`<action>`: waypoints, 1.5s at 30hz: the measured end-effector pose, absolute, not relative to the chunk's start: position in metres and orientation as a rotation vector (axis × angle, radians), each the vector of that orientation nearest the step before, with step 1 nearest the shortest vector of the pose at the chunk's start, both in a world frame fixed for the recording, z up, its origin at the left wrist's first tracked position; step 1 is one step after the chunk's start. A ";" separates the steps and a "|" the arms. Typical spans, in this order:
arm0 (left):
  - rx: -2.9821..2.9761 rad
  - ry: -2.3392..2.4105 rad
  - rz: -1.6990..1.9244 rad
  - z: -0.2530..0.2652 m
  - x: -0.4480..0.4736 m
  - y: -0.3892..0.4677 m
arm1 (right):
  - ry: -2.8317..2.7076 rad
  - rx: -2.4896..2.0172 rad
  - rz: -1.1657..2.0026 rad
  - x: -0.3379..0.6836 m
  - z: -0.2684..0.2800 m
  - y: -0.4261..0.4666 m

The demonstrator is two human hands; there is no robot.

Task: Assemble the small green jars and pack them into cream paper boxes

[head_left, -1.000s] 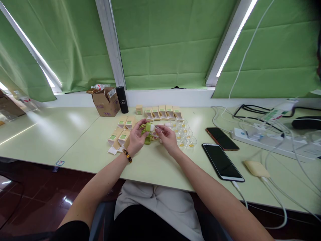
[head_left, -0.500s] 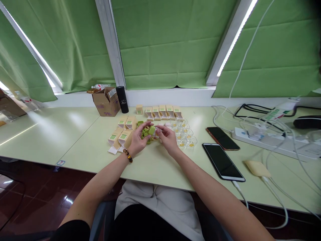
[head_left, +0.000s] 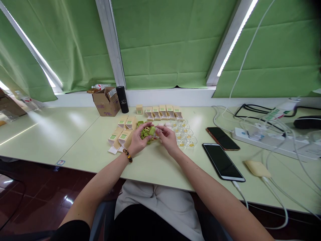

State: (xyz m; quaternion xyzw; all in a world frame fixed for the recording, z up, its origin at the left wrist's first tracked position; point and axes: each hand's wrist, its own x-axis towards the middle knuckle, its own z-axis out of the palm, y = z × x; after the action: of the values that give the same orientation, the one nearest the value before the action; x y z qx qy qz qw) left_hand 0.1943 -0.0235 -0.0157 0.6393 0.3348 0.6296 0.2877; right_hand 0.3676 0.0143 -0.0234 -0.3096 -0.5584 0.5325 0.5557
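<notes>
My left hand (head_left: 139,138) pinches a small green plastic piece (head_left: 152,130), its thumb and fingers closed round it. My right hand (head_left: 167,136) is closed against the piece's right side on a small clear plastic part (head_left: 157,133), mostly hidden by the fingertips. The two parts touch or nearly touch; I cannot tell whether they are joined. Several loose green pieces (head_left: 143,134) lie under and behind my left hand. Beside my right hand, clear plastic cups (head_left: 188,137) with yellow marks stand in rows. Small pinkish-white items (head_left: 167,124) show just behind the right fingers.
Open small cartons (head_left: 115,138) stand left of my hands, and more cartons (head_left: 163,112) line up behind. A cardboard box (head_left: 106,105) and black bottle (head_left: 122,99) are at the back. On the right lie two phones (head_left: 224,162), a power strip (head_left: 276,144) and loose cables.
My hands stay in nearly the same place. The green piece between them has turned slightly, and my right fingers have shifted a little.
</notes>
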 end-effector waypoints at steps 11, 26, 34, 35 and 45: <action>1.770 0.901 1.699 -0.013 0.194 -0.025 | -1.218 -0.704 1.327 0.368 -0.022 0.016; 1.735 1.059 1.744 -0.020 0.203 -0.020 | -1.062 -0.592 1.422 0.364 -0.029 0.020; 1.728 1.062 1.684 -0.021 0.204 -0.017 | -1.091 -0.555 1.438 0.365 -0.029 0.017; 1.699 1.048 1.694 -0.021 0.203 -0.016 | -1.105 -0.539 1.439 0.366 -0.029 0.017; 1.637 0.993 1.654 -0.024 0.197 -0.010 | -1.146 -0.450 1.486 0.367 -0.029 0.011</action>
State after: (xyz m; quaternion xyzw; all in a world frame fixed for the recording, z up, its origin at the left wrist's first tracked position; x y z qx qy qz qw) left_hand 0.1970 -0.0101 -0.0244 0.6170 0.3741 0.6236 0.3009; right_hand 0.3672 0.0114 -0.0293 -0.1918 -0.4883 0.6328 0.5696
